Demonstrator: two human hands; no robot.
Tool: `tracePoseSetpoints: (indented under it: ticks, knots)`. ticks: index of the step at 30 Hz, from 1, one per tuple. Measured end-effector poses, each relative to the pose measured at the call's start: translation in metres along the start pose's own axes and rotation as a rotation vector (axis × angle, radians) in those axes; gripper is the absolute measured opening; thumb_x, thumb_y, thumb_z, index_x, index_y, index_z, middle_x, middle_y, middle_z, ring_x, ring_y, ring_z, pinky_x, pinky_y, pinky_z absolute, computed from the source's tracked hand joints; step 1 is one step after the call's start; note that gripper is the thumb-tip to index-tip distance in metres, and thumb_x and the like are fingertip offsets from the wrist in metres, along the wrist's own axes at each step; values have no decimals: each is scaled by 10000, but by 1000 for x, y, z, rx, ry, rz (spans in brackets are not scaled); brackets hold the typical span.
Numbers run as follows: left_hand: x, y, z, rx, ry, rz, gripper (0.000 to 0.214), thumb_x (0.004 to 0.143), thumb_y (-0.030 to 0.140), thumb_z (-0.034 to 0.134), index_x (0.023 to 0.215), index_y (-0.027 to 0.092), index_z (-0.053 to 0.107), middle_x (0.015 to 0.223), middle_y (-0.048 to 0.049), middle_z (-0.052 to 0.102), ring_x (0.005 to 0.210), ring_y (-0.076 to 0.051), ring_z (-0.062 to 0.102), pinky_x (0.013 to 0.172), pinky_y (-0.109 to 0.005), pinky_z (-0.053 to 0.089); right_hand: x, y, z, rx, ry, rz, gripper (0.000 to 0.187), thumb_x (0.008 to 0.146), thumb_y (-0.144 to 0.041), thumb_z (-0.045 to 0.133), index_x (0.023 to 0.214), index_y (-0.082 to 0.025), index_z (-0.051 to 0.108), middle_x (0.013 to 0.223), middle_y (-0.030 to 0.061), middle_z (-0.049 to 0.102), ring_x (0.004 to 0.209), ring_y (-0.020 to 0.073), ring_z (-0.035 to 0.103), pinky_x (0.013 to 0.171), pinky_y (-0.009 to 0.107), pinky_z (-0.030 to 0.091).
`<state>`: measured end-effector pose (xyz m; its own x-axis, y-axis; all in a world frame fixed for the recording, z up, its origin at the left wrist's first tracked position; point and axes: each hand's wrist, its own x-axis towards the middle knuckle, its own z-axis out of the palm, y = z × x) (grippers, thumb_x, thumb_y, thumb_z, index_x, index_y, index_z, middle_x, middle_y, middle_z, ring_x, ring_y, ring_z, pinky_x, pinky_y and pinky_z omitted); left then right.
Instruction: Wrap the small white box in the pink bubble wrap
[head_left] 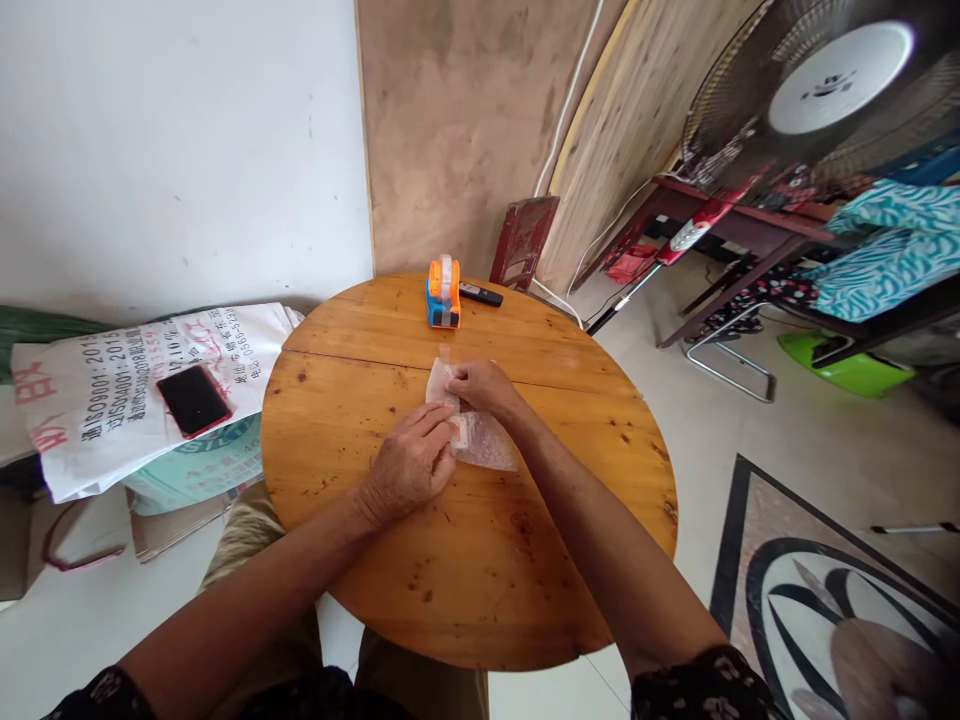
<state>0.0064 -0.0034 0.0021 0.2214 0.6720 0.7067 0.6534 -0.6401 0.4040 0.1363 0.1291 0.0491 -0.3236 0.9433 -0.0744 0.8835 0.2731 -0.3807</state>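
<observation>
On a round table (487,580), the left hand (409,465) pressed flat fingers onto a bubble-wrap packet (491,448) at its middle. The right hand (480,385) pinched the packet's far edge. Firm, even pressure seemed needed to keep it flat.

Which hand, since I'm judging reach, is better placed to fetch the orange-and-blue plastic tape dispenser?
Right, probably: the right hand rests at the far end of the clear plastic pouch, nearer the tape dispenser; the left hand sits closer in, pressing the pouch.
</observation>
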Motion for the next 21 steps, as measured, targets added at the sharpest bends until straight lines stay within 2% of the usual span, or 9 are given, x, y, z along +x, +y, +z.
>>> tracePoseSetpoints:
  ticks: [4, 6, 9, 12, 15, 18, 21]
  knots:
    - [-1, -2, -1, -11, -24, 13, 250, 776, 39, 521, 975, 139, 633, 1165, -155, 683, 1168, -284, 602, 1031, -465, 512, -19, 4, -23, 30, 109, -8, 215, 821, -330, 559, 712, -169, 649, 696, 8, 644, 637, 122, 503, 569, 244, 292]
    - [-1, -3, -1, -15, -32, 16, 257, 770, 38, 528, 984, 135, 632, 1167, -160, 681, 1167, -284, 601, 1035, -464, 508, -41, 12, -38, 125, 238, -27, 278, 846, -391, 535, 712, -168, 633, 673, 5, 626, 617, 124, 499, 568, 251, 303]
    - [-1, -5, 0, -20, -30, 23, 264, 769, 36, 530, 993, 136, 629, 1162, -159, 681, 1161, -279, 604, 1027, -453, 510, -81, 28, -49, 222, 290, -16, 249, 810, -406, 570, 725, -178, 624, 650, -2, 607, 599, 130, 503, 572, 260, 343]
    - [-1, -5, 0, -16, -24, 31, 257, 773, 37, 525, 988, 137, 626, 1145, -155, 686, 1143, -280, 608, 1007, -449, 515, -111, 41, -41, 286, 271, 61, 262, 774, -444, 613, 806, -185, 636, 781, 30, 670, 668, 158, 572, 624, 280, 418]
    - [-1, -7, 1, -14, -16, 38, 251, 770, 36, 525, 978, 136, 624, 1130, -154, 690, 1120, -283, 613, 984, -450, 520, -122, 45, -25, 328, 271, 88, 299, 760, -475, 633, 860, -193, 636, 881, 53, 687, 718, 180, 612, 660, 304, 460]
    - [0, -7, 1, -21, -14, 45, 259, 762, 29, 523, 974, 139, 623, 1119, -151, 691, 1111, -275, 615, 983, -442, 516, -121, 36, -19, 332, 334, -36, 260, 805, -445, 602, 891, -205, 655, 965, 74, 686, 851, 209, 630, 757, 334, 484]
    - [0, -8, 1, -29, -18, 49, 260, 755, 28, 519, 964, 141, 624, 1107, -148, 692, 1102, -266, 617, 988, -430, 512, -110, 17, -24, 234, 328, -167, 286, 853, -430, 573, 1012, -223, 688, 1171, 110, 651, 1115, 256, 572, 892, 369, 457]
